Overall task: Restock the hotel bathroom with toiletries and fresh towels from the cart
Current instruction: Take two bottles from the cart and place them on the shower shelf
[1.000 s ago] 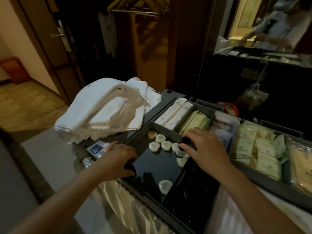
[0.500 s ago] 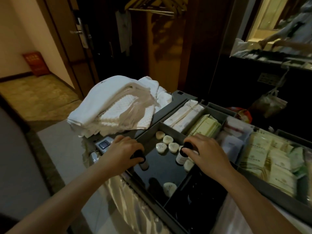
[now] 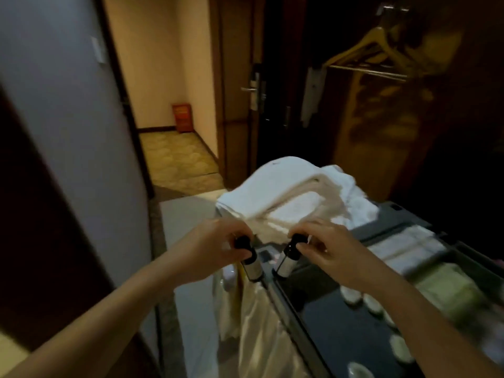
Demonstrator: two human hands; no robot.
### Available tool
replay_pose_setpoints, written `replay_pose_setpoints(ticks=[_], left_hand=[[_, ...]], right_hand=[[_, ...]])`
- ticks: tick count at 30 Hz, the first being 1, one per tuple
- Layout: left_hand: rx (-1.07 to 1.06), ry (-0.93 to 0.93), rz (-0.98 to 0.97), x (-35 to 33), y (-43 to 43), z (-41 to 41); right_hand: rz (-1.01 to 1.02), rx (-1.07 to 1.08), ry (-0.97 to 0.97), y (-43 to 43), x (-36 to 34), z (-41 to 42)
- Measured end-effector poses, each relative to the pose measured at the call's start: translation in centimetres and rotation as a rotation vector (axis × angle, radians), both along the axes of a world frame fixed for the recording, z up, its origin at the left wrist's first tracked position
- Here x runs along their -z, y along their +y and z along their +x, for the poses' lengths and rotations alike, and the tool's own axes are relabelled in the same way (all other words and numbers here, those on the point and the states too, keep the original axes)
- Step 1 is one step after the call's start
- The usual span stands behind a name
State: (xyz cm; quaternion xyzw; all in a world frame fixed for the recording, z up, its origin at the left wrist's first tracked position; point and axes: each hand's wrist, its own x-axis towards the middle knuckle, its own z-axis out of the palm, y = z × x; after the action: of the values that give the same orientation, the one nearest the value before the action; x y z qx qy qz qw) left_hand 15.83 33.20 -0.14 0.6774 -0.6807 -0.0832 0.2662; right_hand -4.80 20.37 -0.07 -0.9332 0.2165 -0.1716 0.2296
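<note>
Left hand (image 3: 215, 249) holds one bottle (image 3: 252, 266), right hand (image 3: 327, 248) another bottle (image 3: 286, 264), near towels (image 3: 286, 192).

Dim, warm light is noted throughout. A door (image 3: 236, 118) is seen at centre-back, with a handle (image 3: 248, 89) fitted. Left of door: cream wall (image 3: 152, 64), patterned floor (image 3: 177, 162), red box (image 3: 182, 118) set in the corner. Further left: grey wall (image 3: 68, 118), switch plate (image 3: 98, 50) mounted. Right of door: wooden hangers (image 3: 373, 47) hung on a rail (image 3: 365, 70).

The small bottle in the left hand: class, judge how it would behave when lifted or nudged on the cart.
The small bottle is probably light: the left hand holds it by its top alone. Narrow and tall, it would likely tip if nudged, then roll, since it looks cylindrical.
</note>
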Motion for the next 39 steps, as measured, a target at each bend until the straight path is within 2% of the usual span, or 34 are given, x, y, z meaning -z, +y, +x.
replay_pose_setpoints(ticks=[11, 17, 24, 31, 39], left_hand=[[-0.379, -0.05, 0.12, -0.2, 19.6, 12.1], [-0.64, 0.002, 0.135, 0.6, 31.3, 17.7], [-0.943, 0.018, 0.166, 0.6, 43.6, 20.4], [-1.175, 0.055, 0.123, 0.3, 52.3, 23.5], [-1.419, 0.039, 0.087, 0.4, 58.6, 28.7]], right_hand=[[-0.049, -0.467, 0.08, 11.9, -0.4, 20.6], [0.06, -0.741, 0.092, 21.7, -0.2, 29.9], [0.166, -0.982, 0.094, 33.0, 0.4, 39.0], [0.26, -1.153, 0.058, 41.6, 0.9, 47.9], [0.309, -1.372, -0.012, 48.9, 0.6, 59.2]])
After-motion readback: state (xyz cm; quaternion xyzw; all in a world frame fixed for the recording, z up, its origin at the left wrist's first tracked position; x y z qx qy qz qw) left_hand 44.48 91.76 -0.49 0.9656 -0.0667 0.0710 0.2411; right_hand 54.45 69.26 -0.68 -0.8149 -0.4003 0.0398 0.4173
